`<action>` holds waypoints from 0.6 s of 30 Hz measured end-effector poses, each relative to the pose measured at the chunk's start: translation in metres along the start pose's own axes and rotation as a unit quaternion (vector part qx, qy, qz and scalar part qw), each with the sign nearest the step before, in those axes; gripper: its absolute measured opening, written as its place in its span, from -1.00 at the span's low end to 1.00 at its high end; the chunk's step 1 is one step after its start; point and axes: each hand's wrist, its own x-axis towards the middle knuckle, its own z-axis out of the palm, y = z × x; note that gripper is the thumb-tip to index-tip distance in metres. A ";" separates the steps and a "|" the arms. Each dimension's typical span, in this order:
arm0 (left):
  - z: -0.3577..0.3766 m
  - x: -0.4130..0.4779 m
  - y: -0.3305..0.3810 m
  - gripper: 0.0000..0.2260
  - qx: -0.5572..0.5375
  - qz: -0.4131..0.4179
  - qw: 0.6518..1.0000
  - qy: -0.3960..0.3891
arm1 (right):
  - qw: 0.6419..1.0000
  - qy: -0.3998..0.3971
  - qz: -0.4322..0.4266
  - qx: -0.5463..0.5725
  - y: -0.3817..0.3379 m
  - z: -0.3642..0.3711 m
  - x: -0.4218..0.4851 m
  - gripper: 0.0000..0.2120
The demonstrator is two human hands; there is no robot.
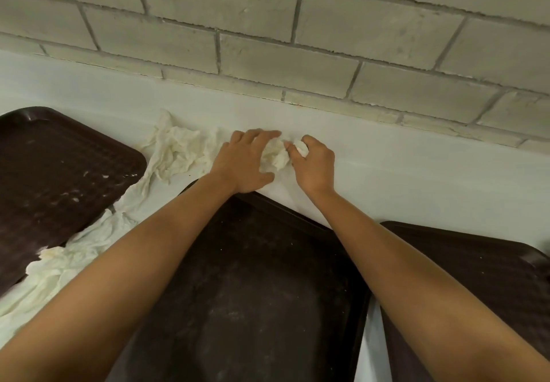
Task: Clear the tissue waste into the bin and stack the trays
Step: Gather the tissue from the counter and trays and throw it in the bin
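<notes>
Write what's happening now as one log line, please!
step: tissue pickup | left hand: cups wad | right hand: pinches wad | loose tissue: on counter | trays: three, unstacked

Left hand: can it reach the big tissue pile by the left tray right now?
Probably yes. The tissue pile lies just left of the left hand on the counter, nothing between. But that hand and the right hand both grip a small wad.

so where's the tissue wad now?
Head view, centre: tissue wad on the counter, gripped between left hand and right hand, just beyond the middle tray.
</notes>
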 end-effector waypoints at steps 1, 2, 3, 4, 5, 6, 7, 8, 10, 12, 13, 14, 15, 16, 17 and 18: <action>0.004 0.002 0.002 -0.38 0.011 0.008 1.000 -0.023 | 1.000 -0.007 0.003 0.005 0.001 0.000 0.000 -0.57; 0.008 0.004 0.002 -0.44 0.021 0.010 0.999 -0.036 | 1.000 -0.011 0.008 0.006 0.002 -0.001 -0.001 -0.58; 0.011 0.005 0.003 -0.52 0.032 0.009 0.999 -0.041 | 1.000 -0.012 0.013 0.006 0.003 -0.002 -0.001 -0.58; 0.014 0.007 0.003 -0.59 0.042 0.009 0.998 -0.041 | 1.000 -0.012 0.017 0.004 0.003 -0.003 0.000 -0.57; 0.016 0.008 0.003 -0.64 0.048 0.011 0.998 -0.039 | 1.000 -0.011 0.022 0.004 0.004 -0.004 0.000 -0.57; 0.017 0.009 0.003 -0.68 0.048 0.017 0.998 -0.036 | 1.000 -0.009 0.027 0.006 0.004 -0.006 0.001 -0.57; 0.018 0.011 0.002 -0.71 0.042 0.020 0.998 -0.034 | 0.999 -0.007 0.035 0.010 0.004 -0.008 0.002 -0.57; 0.018 0.012 0.002 -0.74 0.031 0.019 0.999 -0.032 | 0.999 -0.002 0.042 0.014 0.003 -0.009 0.002 -0.57; 0.020 0.014 0.003 -0.80 0.002 0.003 1.000 -0.019 | 0.998 0.010 0.060 0.023 0.001 -0.013 0.003 -0.56; 0.021 0.013 0.005 -0.84 -0.017 -0.004 1.000 -0.003 | 0.995 0.025 0.084 0.037 -0.001 -0.015 0.003 -0.56; 0.020 0.012 0.005 -0.85 -0.021 -0.002 1.000 0.003 | 0.993 0.031 0.099 0.052 -0.001 -0.016 0.003 -0.58; 0.018 0.011 0.006 -0.85 -0.024 0.000 1.000 0.008 | 0.990 0.037 0.117 0.071 -0.002 -0.016 0.003 -0.60; 0.015 0.009 0.007 -0.85 -0.027 0.002 1.000 0.011 | 0.986 0.042 0.135 0.089 -0.002 -0.018 0.004 -0.62; 0.011 0.007 0.008 -0.84 -0.028 0.005 0.999 0.016 | 0.982 0.049 0.148 0.104 -0.004 -0.020 0.003 -0.63; 0.007 0.005 0.010 -0.83 -0.026 0.010 0.999 0.022 | 0.979 0.057 0.156 0.119 -0.006 -0.023 0.003 -0.63; 0.003 0.002 0.012 -0.81 -0.022 0.018 0.999 0.028 | 0.975 0.064 0.162 0.136 -0.010 -0.026 0.002 -0.63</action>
